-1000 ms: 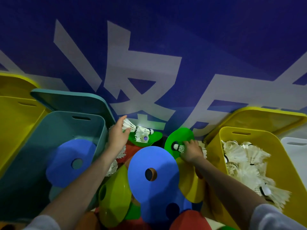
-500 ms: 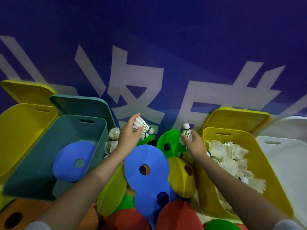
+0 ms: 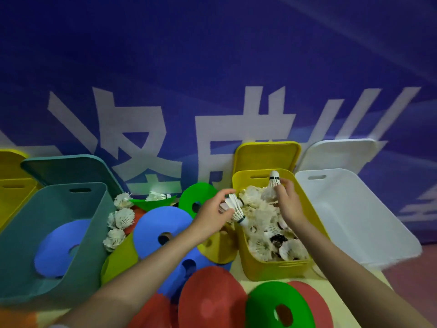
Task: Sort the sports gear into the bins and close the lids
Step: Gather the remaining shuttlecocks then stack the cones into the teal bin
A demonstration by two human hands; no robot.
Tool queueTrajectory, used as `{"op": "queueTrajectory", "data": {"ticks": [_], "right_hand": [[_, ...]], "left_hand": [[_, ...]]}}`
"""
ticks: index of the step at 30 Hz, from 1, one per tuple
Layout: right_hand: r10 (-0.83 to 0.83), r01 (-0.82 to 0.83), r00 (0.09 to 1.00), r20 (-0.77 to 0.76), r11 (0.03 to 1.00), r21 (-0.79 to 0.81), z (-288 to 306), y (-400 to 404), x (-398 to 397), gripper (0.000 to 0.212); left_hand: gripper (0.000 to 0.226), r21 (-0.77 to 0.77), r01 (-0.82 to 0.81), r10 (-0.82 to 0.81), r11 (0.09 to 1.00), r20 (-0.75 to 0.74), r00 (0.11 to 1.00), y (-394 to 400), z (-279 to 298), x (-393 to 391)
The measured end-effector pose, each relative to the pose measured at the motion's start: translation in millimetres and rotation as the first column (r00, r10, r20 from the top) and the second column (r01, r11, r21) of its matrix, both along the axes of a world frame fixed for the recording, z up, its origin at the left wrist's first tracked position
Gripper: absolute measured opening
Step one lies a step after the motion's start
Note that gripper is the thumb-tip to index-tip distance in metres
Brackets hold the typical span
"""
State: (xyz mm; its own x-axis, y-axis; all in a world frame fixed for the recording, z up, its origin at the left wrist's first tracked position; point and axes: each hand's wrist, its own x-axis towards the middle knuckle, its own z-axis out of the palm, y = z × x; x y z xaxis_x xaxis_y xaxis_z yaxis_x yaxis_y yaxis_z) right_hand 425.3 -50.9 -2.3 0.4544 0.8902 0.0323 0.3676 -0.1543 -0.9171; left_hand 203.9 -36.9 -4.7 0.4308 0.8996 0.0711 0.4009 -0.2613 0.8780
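Over the yellow bin (image 3: 272,268) at 2 o'clock, your left hand (image 3: 212,215) pinched shuttlecocks (image 3: 235,207) and your right hand (image 3: 287,200) gripped another shuttlecock (image 3: 273,184), ready to drop onto the pile.

Far-left yellow bin (image 3: 9,185) cut off by frame edge left of teal bin (image 3: 47,233); red cones (image 3: 212,308) cropped at bottom.

Both forearms bare from wrist to the bottom edge of view. Left hand (image 3: 211,215) and right hand (image 3: 289,201) ungloved. No rings, watch or markings discernible.
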Motion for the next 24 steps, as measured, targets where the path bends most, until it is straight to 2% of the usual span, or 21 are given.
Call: {"op": "queueTrajectory", "data": {"ticks": [8,11,14,18,20,22,24], "right_hand": [[-0.057,0.062,0.997,0.044,0.991,-0.115,-36.2,-32.2,85.3,0.036],[0.004,0.008,0.996,0.088,0.989,-0.145,-41.5,-31.5,99.3,0.035],[0.123,-0.086,0.969,0.212,0.981,-0.173,-45.1,-29.2,102.8,0.041],[0.258,-0.193,0.871,0.419,0.962,-0.191,-53.1,-14.7,97.9,0.046],[0.362,-0.220,0.746,0.559,0.926,-0.307,-63.8,-3.8,94.8,0.043],[0.457,-0.179,0.612,0.646,0.875,-0.449,-73.2,2.1,92.1,0.045],[0.419,-0.139,0.592,0.689,0.895,-0.424,-79.7,4.2,90.5,0.054]], "left_hand": [[0.039,-0.001,0.201,-0.197,0.980,-0.208,0.958,-26.8,-26.7,70.2],[0.039,0.104,0.287,-0.223,0.952,-0.410,0.885,-33.1,-33.7,79.5],[0.041,0.179,0.361,-0.191,0.915,-0.597,0.779,-38.2,-46.5,82.4],[0.042,0.199,0.336,-0.146,0.921,-0.624,0.768,-47.1,-56.7,84.6],[0.042,0.230,0.321,-0.127,0.919,-0.597,0.792,-51.7,-56.7,84.2],[0.042,0.274,0.287,-0.091,0.918,-0.558,0.825,-56.1,-57.2,81.6],[0.043,0.326,0.253,-0.052,0.911,-0.517,0.855,-59.3,-58.9,78.3]]}}
